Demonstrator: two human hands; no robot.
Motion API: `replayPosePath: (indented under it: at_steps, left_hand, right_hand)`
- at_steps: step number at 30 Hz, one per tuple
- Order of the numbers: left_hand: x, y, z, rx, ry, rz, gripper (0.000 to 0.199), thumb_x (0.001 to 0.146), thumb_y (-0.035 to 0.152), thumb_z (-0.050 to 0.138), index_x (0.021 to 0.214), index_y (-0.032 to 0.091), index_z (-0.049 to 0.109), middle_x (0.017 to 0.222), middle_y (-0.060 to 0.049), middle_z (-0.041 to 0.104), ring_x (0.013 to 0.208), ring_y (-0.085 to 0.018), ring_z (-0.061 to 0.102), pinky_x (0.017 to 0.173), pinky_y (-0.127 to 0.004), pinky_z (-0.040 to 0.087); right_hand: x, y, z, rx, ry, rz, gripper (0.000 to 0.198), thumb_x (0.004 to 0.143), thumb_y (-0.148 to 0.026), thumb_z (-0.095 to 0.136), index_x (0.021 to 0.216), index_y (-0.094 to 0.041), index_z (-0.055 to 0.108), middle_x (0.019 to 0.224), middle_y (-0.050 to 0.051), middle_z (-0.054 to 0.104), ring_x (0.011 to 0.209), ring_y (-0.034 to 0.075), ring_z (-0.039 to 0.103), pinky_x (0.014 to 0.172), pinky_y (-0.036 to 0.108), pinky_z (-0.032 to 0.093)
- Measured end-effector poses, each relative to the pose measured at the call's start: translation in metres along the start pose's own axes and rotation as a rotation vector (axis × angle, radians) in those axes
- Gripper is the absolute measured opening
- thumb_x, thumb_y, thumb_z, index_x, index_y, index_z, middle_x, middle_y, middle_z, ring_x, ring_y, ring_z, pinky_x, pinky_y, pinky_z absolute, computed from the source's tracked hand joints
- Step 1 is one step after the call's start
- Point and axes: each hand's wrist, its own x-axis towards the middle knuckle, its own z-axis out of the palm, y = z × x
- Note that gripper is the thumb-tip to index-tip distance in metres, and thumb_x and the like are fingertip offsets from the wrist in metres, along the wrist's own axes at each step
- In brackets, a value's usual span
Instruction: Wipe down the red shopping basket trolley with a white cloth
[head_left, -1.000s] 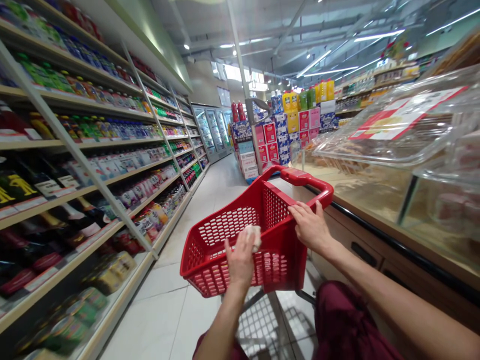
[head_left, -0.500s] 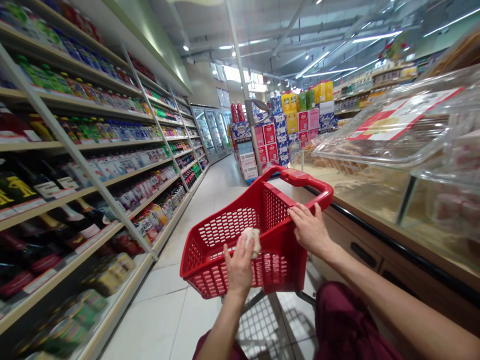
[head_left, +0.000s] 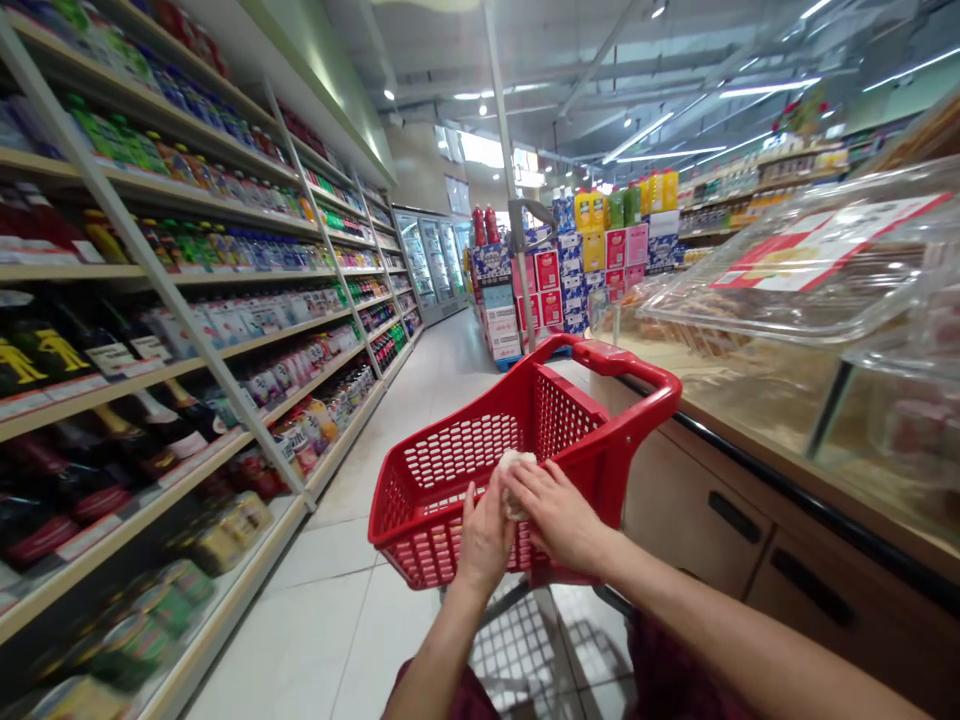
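Observation:
A crumpled white cloth (head_left: 517, 458) is between my two hands, over the near side rim of a red shopping cart (head_left: 637, 430). My left hand (head_left: 486, 540) grips the cloth from the left, its thumb pointing up. From the right, my right hand (head_left: 564, 515) lays its fingers over the same cloth and covers much of it. The perforated basket of the cart stands just beyond my hands, and its red handle is at the right. I cannot see the undersides of my fingers.
Shelves of bottles and cans (head_left: 247, 340) line the left side. A display counter (head_left: 697, 470) with clear plastic food boxes (head_left: 810, 270) runs close along the right. Ahead are stacked drink cartons (head_left: 551, 290), a metal post (head_left: 517, 230) and glass-door fridges (head_left: 431, 255).
My right hand has come off the cart's side below the handle and moved left onto the cloth. My left hand, holding the cloth, has shifted slightly towards it.

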Motion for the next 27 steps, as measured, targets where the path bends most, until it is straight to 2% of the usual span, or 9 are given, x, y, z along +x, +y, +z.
replayPosePath:
  at_steps: [3,7,9,14,17,19,21,24,27]
  left_hand:
    - [-0.032,-0.041,-0.025,-0.004,-0.131,-0.124,0.063,0.075,0.018,0.045,0.133,0.013,0.022,0.132,-0.014,0.04,0.122,-0.021,0.037,0.103,-0.047,0.023]
    - [-0.066,-0.098,-0.065,0.029,-0.221,-0.532,0.049,0.074,0.013,0.037,0.122,0.02,0.043,0.129,-0.01,0.046,0.122,-0.021,0.038,0.101,-0.053,0.022]
    - [-0.072,-0.115,-0.076,-0.019,-0.273,-0.634,0.051,0.07,0.007,0.033,0.116,0.022,0.049,0.124,-0.007,0.051,0.119,-0.02,0.041,0.1,-0.052,0.026]
    - [-0.068,-0.128,-0.079,-0.15,-0.265,-0.59,0.057,0.06,0.001,0.032,0.108,0.018,0.057,0.116,-0.003,0.058,0.113,-0.016,0.048,0.1,-0.038,0.034]
    - [-0.066,-0.13,-0.079,-0.163,-0.242,-0.587,0.059,0.058,0.0,0.032,0.107,0.019,0.058,0.114,-0.001,0.059,0.111,-0.013,0.05,0.099,-0.032,0.037]
    - [-0.066,-0.131,-0.081,-0.168,-0.244,-0.582,0.058,0.057,0.0,0.031,0.105,0.019,0.059,0.11,0.0,0.062,0.108,-0.013,0.052,0.097,-0.031,0.039]
    - [-0.066,-0.131,-0.083,-0.174,-0.253,-0.572,0.058,0.056,-0.001,0.031,0.103,0.019,0.06,0.107,0.0,0.063,0.105,-0.012,0.054,0.096,-0.03,0.04]
    - [-0.067,-0.129,-0.084,-0.175,-0.254,-0.566,0.06,0.055,-0.001,0.031,0.104,0.018,0.06,0.108,0.0,0.063,0.106,-0.012,0.054,0.097,-0.029,0.039]
    - [-0.067,-0.126,-0.082,-0.172,-0.25,-0.577,0.061,0.055,-0.002,0.03,0.105,0.019,0.058,0.111,0.001,0.061,0.108,-0.012,0.052,0.098,-0.029,0.038]
  right_hand:
    - [0.019,-0.013,0.012,-0.062,0.025,0.078,0.054,0.076,-0.02,0.05,0.128,-0.021,0.036,0.124,0.012,0.047,0.115,0.026,0.037,0.093,0.043,0.028]
    - [0.039,-0.011,0.023,-0.122,0.017,0.1,0.026,0.083,-0.02,0.044,0.107,-0.023,0.055,0.097,0.009,0.058,0.092,0.022,0.05,0.079,0.036,0.038]
    - [0.038,-0.005,0.028,-0.129,0.033,0.08,0.021,0.083,-0.019,0.045,0.099,-0.02,0.059,0.1,0.009,0.059,0.094,0.022,0.05,0.08,0.035,0.039]
    - [0.033,-0.01,0.032,-0.024,0.236,-0.085,0.032,0.087,-0.013,0.037,0.117,-0.016,0.05,0.123,0.008,0.051,0.114,0.017,0.042,0.097,0.034,0.034]
    - [0.051,-0.042,0.04,0.081,0.311,-0.287,0.03,0.088,-0.019,0.037,0.115,-0.019,0.052,0.124,0.005,0.051,0.119,0.015,0.038,0.101,0.034,0.03]
    - [0.062,-0.067,0.059,0.121,0.336,-0.358,0.027,0.088,-0.022,0.039,0.109,-0.02,0.056,0.122,0.004,0.053,0.121,0.017,0.037,0.103,0.038,0.029]
    - [0.059,-0.083,0.088,0.151,0.301,-0.384,0.024,0.087,-0.022,0.042,0.105,-0.019,0.058,0.118,0.004,0.056,0.118,0.017,0.041,0.101,0.037,0.032]
    - [0.032,-0.089,0.129,0.169,0.146,-0.384,0.022,0.085,-0.019,0.047,0.104,-0.018,0.058,0.107,0.005,0.063,0.107,0.014,0.051,0.093,0.03,0.041]
    - [0.016,-0.086,0.136,0.179,0.109,-0.36,0.022,0.085,-0.018,0.046,0.104,-0.018,0.058,0.105,0.004,0.064,0.105,0.013,0.053,0.094,0.03,0.04]
